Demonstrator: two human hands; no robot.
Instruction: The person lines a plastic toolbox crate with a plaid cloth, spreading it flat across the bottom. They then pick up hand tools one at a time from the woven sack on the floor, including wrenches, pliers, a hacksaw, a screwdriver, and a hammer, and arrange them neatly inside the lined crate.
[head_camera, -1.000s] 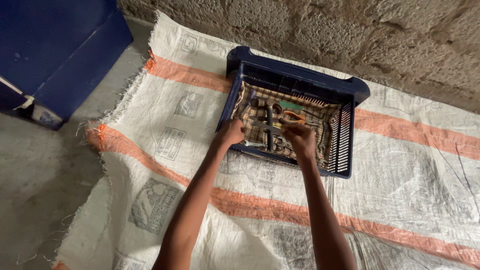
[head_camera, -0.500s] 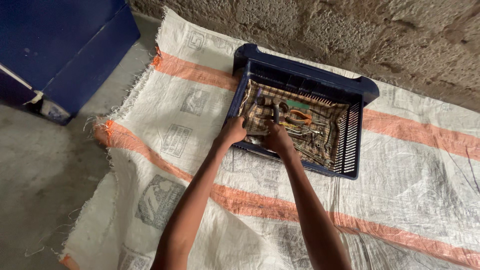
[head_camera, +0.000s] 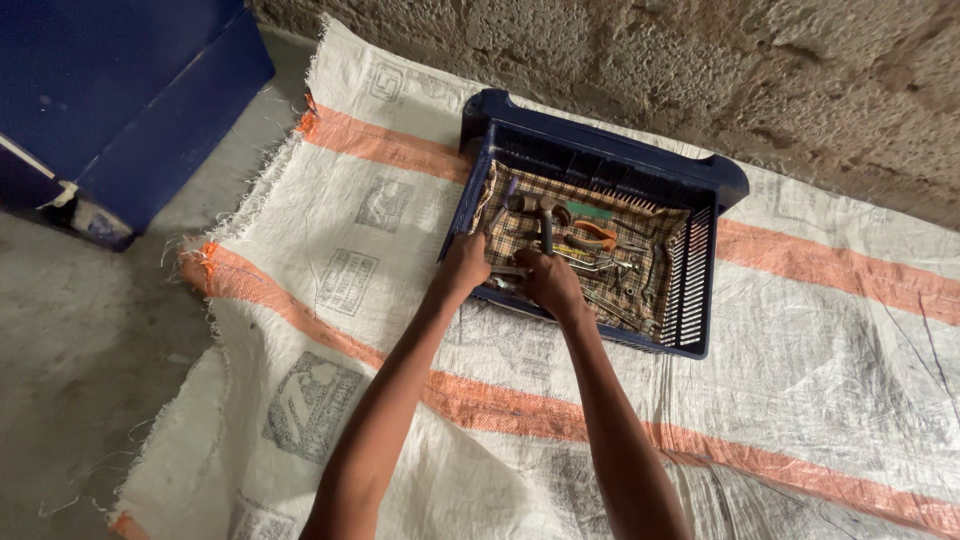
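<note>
Left hand (head_camera: 463, 268) curled over near-left rim of dark blue plastic crate (head_camera: 715, 185); grip closed on rim. Right hand (head_camera: 550, 283) just beside, inside crate, fingers down among metal tools (head_camera: 590, 260) on checked cloth (head_camera: 640, 235); grip state unclear. Orange-handled pliers (head_camera: 597, 233) just beyond right grip. Crate on white woven sack (head_camera: 330, 280)

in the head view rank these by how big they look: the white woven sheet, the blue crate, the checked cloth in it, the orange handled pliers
1. white woven sheet
2. blue crate
3. checked cloth, lining the crate
4. orange handled pliers, smallest by far

All lie at a similar distance from the camera, so the order is safe.
</note>
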